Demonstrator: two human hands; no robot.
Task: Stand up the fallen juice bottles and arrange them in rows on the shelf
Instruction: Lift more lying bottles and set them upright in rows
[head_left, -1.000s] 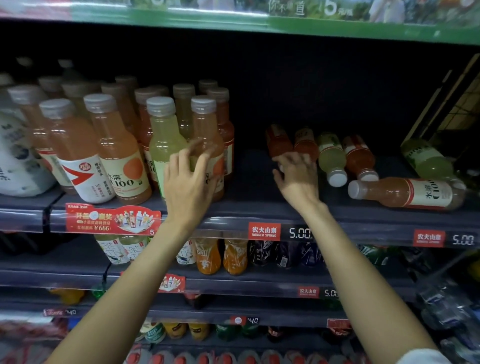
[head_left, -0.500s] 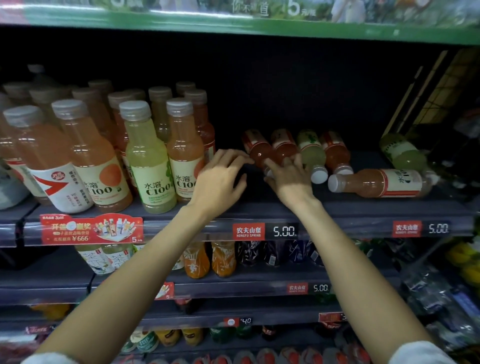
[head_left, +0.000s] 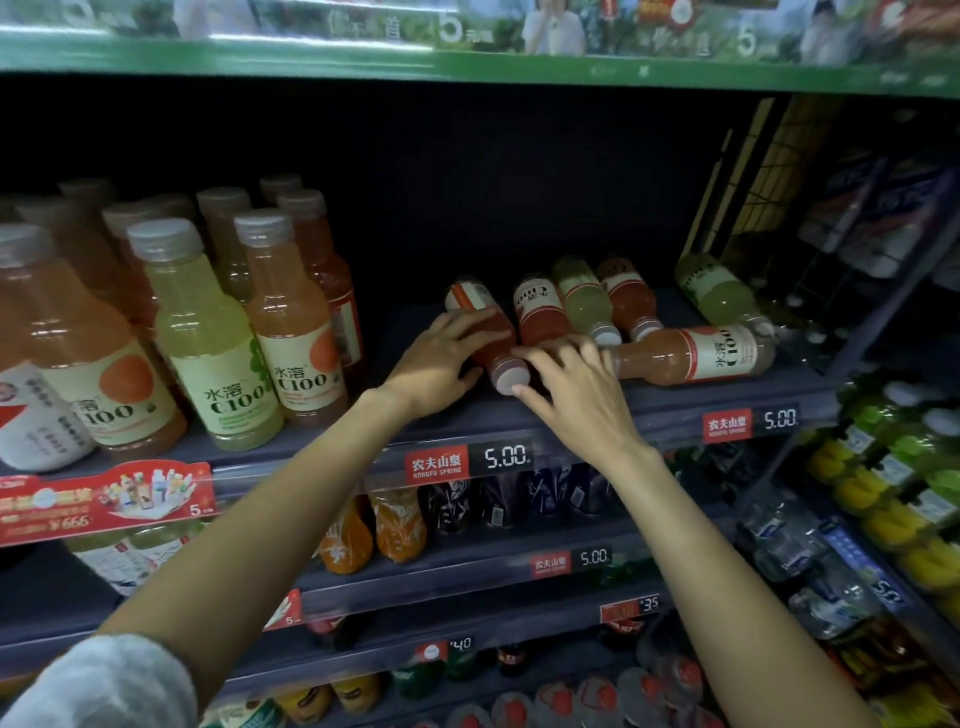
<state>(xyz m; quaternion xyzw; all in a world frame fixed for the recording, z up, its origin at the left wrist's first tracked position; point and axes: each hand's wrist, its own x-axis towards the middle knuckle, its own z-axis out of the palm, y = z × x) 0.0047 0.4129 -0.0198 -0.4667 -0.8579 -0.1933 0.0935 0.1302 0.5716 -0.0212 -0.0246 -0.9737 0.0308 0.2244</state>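
Left hand (head_left: 441, 358) wrapped round fallen red bottle (head_left: 485, 332) on shelf (head_left: 571, 415); right hand (head_left: 571, 387) fingers spread, touching its cap, not gripping tbh.

On the shelf (head_left: 701, 402), upright juice bottles (head_left: 291, 317) with grey caps are kept in rows at the left. To the right, six bottles are seen lying down. The nearest red bottle (head_left: 488, 332) lies with its cap to the front. An orange bottle (head_left: 691, 356) is laid sideways, and a green bottle (head_left: 719, 291) lies behind it.
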